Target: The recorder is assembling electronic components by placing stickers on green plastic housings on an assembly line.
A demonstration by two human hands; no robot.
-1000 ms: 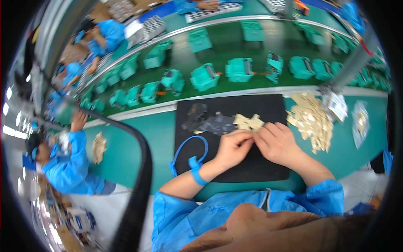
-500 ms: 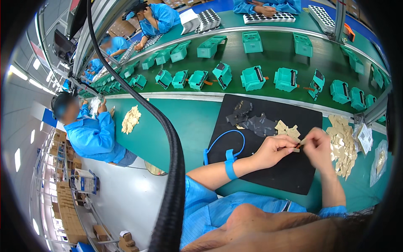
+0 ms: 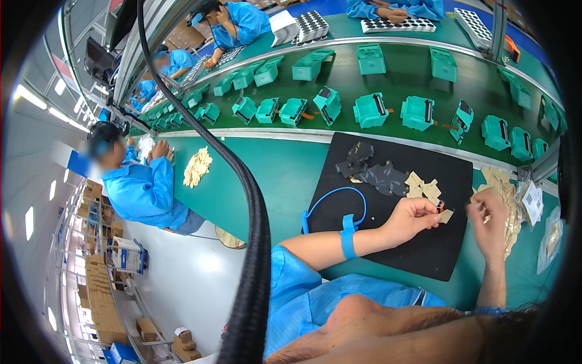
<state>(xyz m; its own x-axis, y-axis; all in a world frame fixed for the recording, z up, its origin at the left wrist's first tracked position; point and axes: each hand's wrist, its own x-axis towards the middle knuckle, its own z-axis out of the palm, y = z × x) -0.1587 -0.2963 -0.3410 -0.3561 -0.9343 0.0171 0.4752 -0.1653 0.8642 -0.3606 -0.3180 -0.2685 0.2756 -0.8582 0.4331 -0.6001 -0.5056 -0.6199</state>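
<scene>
My left hand (image 3: 413,219), with a blue band (image 3: 348,235) on its wrist, pinches a small tan piece (image 3: 447,216) with a black and orange bit at its upper edge. To the right of it, my right hand (image 3: 488,217) is raised with curled fingers. They are slightly blurred, and whatever they pinch is too small to name. Behind the left hand, loose tan pieces (image 3: 422,186) lie on the black mat (image 3: 388,242), beside crumpled dark film scraps (image 3: 381,177). A larger heap of tan pieces (image 3: 513,225) is partly hidden by my right hand.
Clear plastic bags (image 3: 550,239) lie at the right edge. Beyond the bench, green plastic housings (image 3: 371,110) stand in rows on a dark green conveyor (image 3: 260,136). A black cable (image 3: 245,188) crosses the view. A co-worker (image 3: 142,188) sits at the left near another tan heap (image 3: 197,167).
My hands were together over the mat; the right hand has drawn away to the right. The tan piece stays in my left hand. The whole view has shifted slightly.
</scene>
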